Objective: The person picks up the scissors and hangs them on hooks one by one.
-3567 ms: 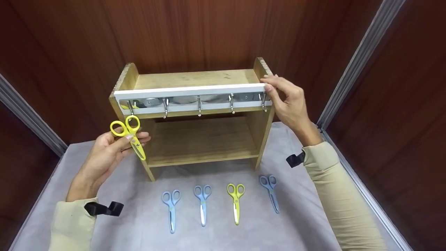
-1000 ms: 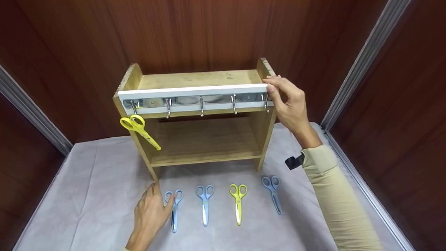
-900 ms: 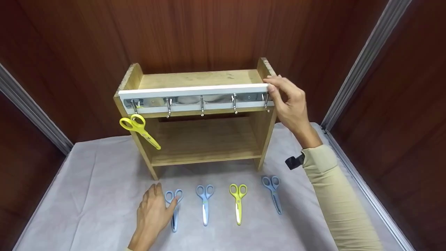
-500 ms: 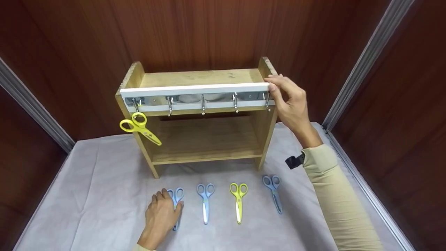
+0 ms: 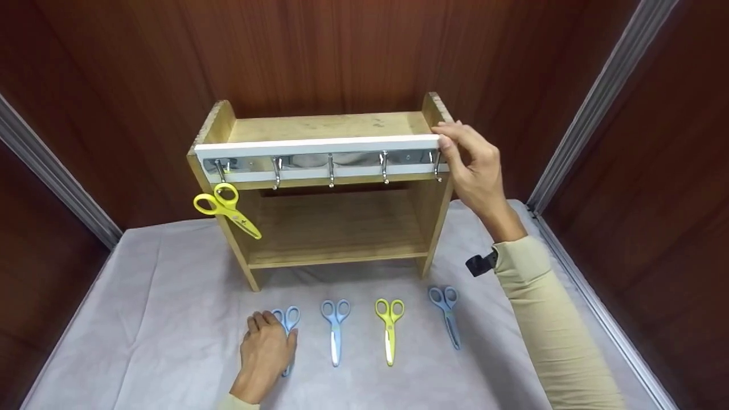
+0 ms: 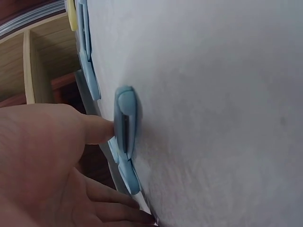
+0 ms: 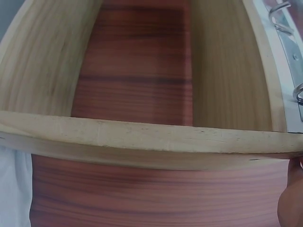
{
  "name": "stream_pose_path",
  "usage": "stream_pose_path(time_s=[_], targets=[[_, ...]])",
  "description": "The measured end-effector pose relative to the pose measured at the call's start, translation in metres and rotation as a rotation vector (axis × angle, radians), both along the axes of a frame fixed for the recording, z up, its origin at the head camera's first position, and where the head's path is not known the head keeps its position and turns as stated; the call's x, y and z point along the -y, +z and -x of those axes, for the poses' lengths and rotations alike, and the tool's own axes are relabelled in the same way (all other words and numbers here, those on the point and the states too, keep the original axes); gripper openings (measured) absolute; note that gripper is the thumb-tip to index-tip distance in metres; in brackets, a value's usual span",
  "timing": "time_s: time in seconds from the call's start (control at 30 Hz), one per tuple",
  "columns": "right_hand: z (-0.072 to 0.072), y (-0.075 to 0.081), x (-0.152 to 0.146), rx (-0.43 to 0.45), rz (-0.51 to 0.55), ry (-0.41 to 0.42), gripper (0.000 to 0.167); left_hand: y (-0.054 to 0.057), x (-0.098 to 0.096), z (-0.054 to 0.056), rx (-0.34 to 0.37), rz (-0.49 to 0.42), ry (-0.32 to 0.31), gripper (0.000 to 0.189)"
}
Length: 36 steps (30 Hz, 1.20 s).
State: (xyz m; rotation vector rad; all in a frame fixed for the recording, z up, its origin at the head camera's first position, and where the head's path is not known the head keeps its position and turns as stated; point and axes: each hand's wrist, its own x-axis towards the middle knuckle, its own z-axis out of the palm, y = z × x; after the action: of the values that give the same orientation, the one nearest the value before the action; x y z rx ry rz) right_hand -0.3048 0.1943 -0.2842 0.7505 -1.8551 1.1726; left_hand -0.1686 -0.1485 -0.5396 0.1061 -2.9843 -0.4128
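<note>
Yellow scissors (image 5: 234, 215) hang by one handle loop from the leftmost hook (image 5: 220, 169) of the white rail (image 5: 319, 146), tilted, the tip pointing down and to the right. Judging from how things lie, that is the one pair done: the other four hooks are bare, and four pairs lie flat on the grey cloth over the tabletop (image 5: 182, 319), so most of the hanging looks left to do.

The left hand (image 5: 266, 348) is down at the leftmost blue scissors (image 5: 287, 330), which lie in front of the wooden shelf (image 5: 342, 228). Its thumb touches them; whether its grip is closed round them, I cannot tell. The right hand (image 5: 477, 162) has its grip on the right end of the rail, thumb at the front and fingers over the back, probably to steady it against the shelf.

The count: five pairs of scissors in all, two yellow and three blue. One yellow pair hangs. On the cloth, from left to right, are the blue pair at the hand, the middle blue scissors (image 5: 335, 331), the second yellow scissors (image 5: 389, 330) and the rightmost blue scissors (image 5: 447, 315). There are five hooks, one rail and one shelf.
</note>
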Motion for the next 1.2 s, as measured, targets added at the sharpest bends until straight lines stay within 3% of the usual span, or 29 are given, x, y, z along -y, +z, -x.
stream_pose_path(time_s=[0.37,0.53,0.83,1.1,1.2], targets=[[-0.003,0.0,-0.001,0.015,0.003,-0.012,0.02,-0.005,-0.009,-0.001,-0.066,0.138,-0.023,0.063],[-0.004,0.001,-0.002,0.019,-0.006,-0.023,0.021,-0.009,-0.013,0.001,-0.15,0.19,-0.035,0.059],[-0.005,0.002,-0.004,0.017,0.008,-0.021,0.02,-0.009,-0.017,0.006,-0.235,0.405,-0.086,0.045],[-0.002,0.0,-0.007,0.005,0.013,-0.019,0.02,-0.005,-0.023,0.013,-0.209,0.355,-0.064,0.041],[0.001,-0.002,-0.008,-0.002,0.023,-0.013,0.019,-0.007,-0.027,0.015,-0.266,0.359,-0.05,0.031]])
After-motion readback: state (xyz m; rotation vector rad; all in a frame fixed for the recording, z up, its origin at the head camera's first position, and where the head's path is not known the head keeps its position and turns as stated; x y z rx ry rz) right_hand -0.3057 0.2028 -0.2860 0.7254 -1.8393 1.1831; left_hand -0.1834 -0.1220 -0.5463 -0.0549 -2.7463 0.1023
